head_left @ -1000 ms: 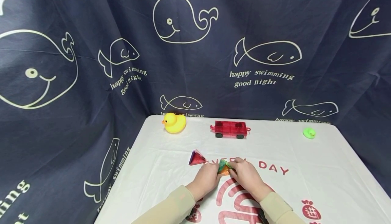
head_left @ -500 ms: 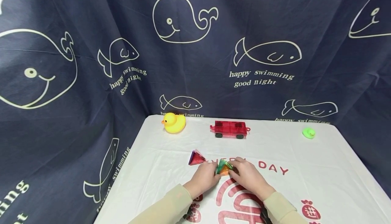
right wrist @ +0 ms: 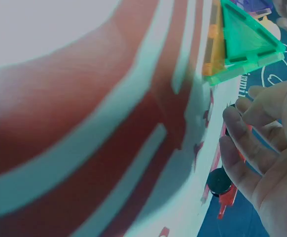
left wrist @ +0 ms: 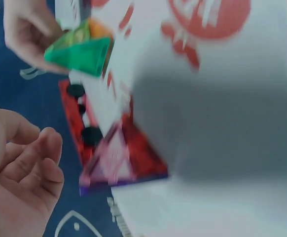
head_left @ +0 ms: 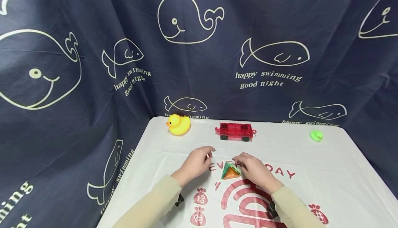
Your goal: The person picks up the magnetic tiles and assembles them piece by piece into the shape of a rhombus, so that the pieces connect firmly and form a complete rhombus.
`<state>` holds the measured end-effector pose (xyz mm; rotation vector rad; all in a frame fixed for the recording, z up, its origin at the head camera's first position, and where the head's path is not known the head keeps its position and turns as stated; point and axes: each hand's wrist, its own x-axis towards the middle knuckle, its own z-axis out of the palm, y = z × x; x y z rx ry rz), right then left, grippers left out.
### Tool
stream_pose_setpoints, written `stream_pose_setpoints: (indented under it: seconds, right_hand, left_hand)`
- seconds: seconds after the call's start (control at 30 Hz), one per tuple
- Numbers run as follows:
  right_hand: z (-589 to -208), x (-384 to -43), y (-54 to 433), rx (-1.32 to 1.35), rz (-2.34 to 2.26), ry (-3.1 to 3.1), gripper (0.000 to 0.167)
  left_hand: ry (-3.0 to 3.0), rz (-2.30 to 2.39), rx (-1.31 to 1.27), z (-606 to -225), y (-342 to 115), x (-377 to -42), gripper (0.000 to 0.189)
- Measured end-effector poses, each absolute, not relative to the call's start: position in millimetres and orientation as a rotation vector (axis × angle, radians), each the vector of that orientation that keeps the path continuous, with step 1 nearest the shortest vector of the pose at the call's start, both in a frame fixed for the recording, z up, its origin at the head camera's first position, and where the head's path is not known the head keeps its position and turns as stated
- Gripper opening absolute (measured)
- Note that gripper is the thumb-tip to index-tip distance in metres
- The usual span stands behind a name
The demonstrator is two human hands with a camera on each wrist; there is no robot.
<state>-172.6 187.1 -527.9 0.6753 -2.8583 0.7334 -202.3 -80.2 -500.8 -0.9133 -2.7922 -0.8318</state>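
A small pyramid of translucent magnetic tiles, green and orange (head_left: 230, 171), stands on the table between the two hands. My left hand (head_left: 195, 163) hovers to its left with loosely bent fingers and holds nothing. Behind that hand in the head view, a second pyramid is hidden; the left wrist view shows this red, pink and purple pyramid (left wrist: 124, 160) beside the fingers. Close by the green-orange pyramid's right side is my right hand (head_left: 258, 172). In the right wrist view its relaxed fingers (right wrist: 239, 131) lie apart from the green tile (right wrist: 249, 42), with nothing in them.
Toward the back of the white-covered table (head_left: 174, 145) stand a yellow rubber duck (head_left: 179, 124), a red wheeled toy wagon (head_left: 235, 131) and a small green duck (head_left: 316, 135). A dark blue curtain (head_left: 199, 69) hangs behind the table.
Both hands held the green-orange pyramid earlier; now they have let go of it. My left hand has moved left, over the red pyramid, while the right stays close by.
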Motion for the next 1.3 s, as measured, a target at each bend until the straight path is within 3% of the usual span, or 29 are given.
stream_pose_setpoints:
  seconds: [0.47,0.7,1.0,1.3]
  right_hand:
    - [-521.2,-197.4,172.7,1.146,0.838,-2.827,0.047]
    - [-523.6,-197.7,169.5,1.166,0.857,-2.896,0.046]
    - [-528.5,-197.1,171.9,1.241,0.902,-2.789,0.038]
    - [-530.9,-192.1,182.5,1.016,0.856,-2.869,0.033]
  left_hand:
    - [-2.826,-0.714,-0.845,-502.7,-126.7,-237.8,0.048]
    - [-2.881,-0.710,-0.887,-517.1,-131.9,-234.3,0.050]
    - [-2.876,-0.596,-1.032,-529.5,-132.1,-231.5,0.033]
    - [-2.895,-0.635,-1.008,-532.6,-130.4,-232.5,0.038]
